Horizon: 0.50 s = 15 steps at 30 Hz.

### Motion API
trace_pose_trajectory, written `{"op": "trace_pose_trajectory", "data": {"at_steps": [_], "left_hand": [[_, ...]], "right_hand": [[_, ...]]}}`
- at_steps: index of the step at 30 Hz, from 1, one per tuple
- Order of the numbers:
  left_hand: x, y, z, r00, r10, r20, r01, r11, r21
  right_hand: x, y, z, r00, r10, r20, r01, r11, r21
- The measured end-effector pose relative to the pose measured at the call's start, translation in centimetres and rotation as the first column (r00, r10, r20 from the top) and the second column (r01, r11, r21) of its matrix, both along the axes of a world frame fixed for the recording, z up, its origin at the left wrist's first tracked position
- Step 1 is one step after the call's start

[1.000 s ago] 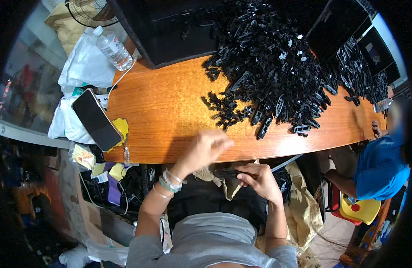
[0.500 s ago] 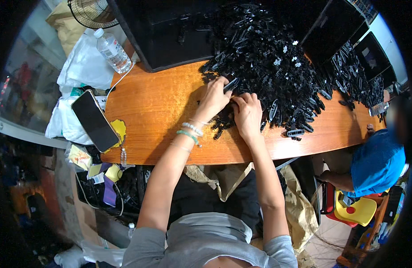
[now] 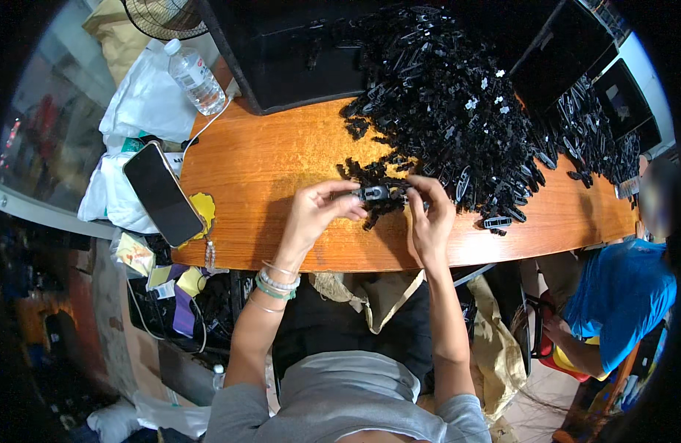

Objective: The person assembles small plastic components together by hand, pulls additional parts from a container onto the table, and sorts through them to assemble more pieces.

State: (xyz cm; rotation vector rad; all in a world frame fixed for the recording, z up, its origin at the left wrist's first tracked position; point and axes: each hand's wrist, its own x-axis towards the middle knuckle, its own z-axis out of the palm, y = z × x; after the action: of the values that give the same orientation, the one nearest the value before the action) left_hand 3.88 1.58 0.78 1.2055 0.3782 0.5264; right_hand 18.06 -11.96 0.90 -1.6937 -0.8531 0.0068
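Observation:
My left hand (image 3: pixel 320 213) pinches one end of a black oval plastic part (image 3: pixel 373 193) and holds it over the table's near side. My right hand (image 3: pixel 433 215) is at the part's other end, its thumb and fingers closed; whatever sits between them is too small and dark to make out. Beneath and just beyond the fingers lies a small cluster of loose black plastic pieces (image 3: pixel 366 171). A large heap of similar black parts (image 3: pixel 436 96) rises behind it, with a few white bits on top.
A phone (image 3: pixel 163 193) leans at the table's left side near a water bottle (image 3: pixel 195 77) and white bags (image 3: pixel 145 111). Black bins (image 3: pixel 281 66) stand behind. At the right, a person in a blue shirt (image 3: pixel 621 295) sits by another black heap (image 3: pixel 587 125).
Both hands have drawn back from the heap's edge toward me. The black oval part came along in my left hand and now shows plainly. The person at the right has shifted an arm.

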Motion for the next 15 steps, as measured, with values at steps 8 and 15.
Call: {"op": "trace_pose_trajectory", "data": {"at_steps": [8, 15], "left_hand": [[-1.8, -2.9, 1.0, 0.995, -0.087, -0.056, 0.091, 0.994, 0.061], [-1.7, -3.9, 1.2, 0.997, -0.011, -0.071, 0.019, 0.994, 0.109]], "right_hand": [[-3.4, -1.2, 1.4, 0.967, 0.228, 0.11, -0.233, 0.972, 0.035], [-3.7, -2.2, 1.3, 0.925, 0.202, 0.321, -0.203, 0.979, -0.029]]}}
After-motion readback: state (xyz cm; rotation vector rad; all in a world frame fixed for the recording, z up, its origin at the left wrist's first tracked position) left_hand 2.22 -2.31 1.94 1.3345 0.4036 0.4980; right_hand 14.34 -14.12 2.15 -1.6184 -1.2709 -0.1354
